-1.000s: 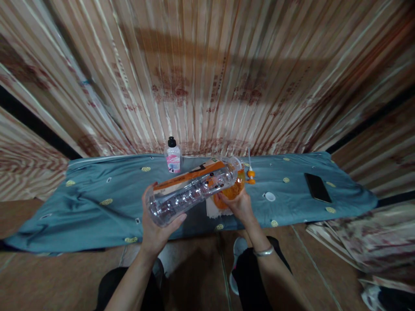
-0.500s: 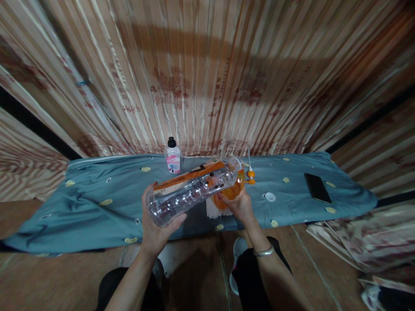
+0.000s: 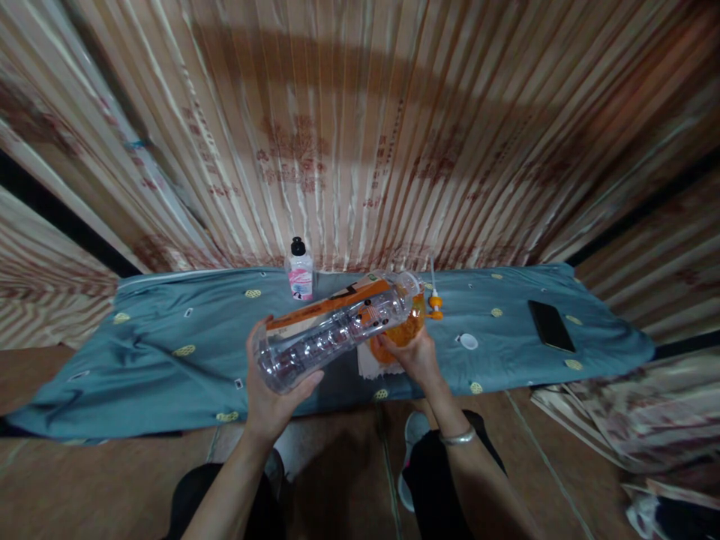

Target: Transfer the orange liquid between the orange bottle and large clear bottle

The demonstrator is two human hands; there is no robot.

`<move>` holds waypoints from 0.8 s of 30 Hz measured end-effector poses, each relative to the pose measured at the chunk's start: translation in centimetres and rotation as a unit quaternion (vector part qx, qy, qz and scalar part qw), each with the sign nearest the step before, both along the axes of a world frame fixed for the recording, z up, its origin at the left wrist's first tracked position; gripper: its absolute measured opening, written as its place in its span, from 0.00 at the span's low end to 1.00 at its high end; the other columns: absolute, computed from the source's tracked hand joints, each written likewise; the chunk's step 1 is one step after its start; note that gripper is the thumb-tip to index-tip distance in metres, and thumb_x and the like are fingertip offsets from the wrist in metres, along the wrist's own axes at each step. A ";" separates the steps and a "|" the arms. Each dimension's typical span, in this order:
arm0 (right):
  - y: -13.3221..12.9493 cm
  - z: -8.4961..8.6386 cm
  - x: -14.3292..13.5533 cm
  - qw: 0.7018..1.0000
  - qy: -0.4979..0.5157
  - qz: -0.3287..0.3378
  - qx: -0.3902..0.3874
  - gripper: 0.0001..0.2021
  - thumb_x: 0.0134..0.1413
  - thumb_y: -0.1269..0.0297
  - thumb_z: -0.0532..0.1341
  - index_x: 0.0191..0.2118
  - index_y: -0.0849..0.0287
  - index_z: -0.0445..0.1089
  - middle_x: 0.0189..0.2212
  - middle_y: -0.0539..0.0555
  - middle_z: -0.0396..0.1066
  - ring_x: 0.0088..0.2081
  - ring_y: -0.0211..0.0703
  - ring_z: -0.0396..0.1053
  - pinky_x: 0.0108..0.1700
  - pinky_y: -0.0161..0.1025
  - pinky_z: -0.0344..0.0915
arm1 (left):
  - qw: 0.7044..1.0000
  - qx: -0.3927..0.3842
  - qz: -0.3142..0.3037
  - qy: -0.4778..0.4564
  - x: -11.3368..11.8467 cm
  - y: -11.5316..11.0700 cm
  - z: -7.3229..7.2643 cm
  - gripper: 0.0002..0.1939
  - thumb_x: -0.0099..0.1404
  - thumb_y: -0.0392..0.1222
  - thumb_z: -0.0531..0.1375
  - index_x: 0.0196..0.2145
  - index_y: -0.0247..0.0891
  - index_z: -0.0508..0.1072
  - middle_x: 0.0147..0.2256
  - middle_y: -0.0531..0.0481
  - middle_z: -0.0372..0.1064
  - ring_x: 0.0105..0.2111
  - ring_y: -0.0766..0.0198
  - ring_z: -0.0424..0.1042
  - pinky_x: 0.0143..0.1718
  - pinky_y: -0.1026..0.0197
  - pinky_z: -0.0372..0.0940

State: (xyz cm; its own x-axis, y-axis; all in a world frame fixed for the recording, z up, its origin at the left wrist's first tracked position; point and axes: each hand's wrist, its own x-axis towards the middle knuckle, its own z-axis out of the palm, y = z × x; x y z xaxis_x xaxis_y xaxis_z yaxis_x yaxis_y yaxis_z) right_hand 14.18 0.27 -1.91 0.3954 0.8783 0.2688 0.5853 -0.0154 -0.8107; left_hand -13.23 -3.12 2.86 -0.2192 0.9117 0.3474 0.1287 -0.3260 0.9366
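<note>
Plastic and clear, a tilted bottle (image 3: 337,330) is held above the blue cloth (image 3: 151,375) by the left hand (image 3: 268,394), fingers clamped round its base. The orange bottle (image 3: 409,328), partly hidden by its neck, is gripped in the right hand's (image 3: 421,356) fingers. White paper (image 3: 371,366) is half covered below. Just beyond, an orange pump top (image 3: 435,302) is seen; a white cap (image 3: 469,342) and phone (image 3: 551,326) are placed rightward, a black-topped bottle (image 3: 301,274) behind, leftward.

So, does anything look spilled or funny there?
I can't see a spill. What looks like a white cap and an orange pump top lie loose on the teal cloth; odd, since tops usually stay screwed on.
</note>
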 end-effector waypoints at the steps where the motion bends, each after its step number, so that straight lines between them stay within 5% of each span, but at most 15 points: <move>1: 0.0 0.0 0.0 1.000 0.001 0.000 0.000 0.36 0.42 0.44 0.71 0.55 0.58 0.66 0.48 0.65 0.82 0.50 0.62 0.82 0.48 0.52 0.79 | 1.000 0.001 0.002 0.000 0.0 0.0 0.0 0.56 0.47 0.56 0.79 0.68 0.42 0.61 0.57 0.38 0.72 0.57 0.42 0.76 0.64 0.37 0.68; 24: -0.1 0.2 -0.1 1.000 -0.008 -0.014 -0.012 0.39 0.41 0.42 0.71 0.56 0.60 0.67 0.48 0.67 0.82 0.49 0.64 0.82 0.48 0.52 0.79 | 1.000 0.013 0.018 0.018 0.1 -0.1 0.5 0.54 0.46 0.55 0.79 0.66 0.42 0.64 0.55 0.39 0.73 0.55 0.43 0.77 0.61 0.38 0.71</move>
State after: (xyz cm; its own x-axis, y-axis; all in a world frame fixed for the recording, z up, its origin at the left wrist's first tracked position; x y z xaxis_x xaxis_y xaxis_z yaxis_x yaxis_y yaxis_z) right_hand 14.04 0.21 -1.76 0.4159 0.8734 0.2533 0.5971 -0.0521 -0.8005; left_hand -13.08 -3.18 3.33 -0.2392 0.8940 0.3788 0.1754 -0.3439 0.9225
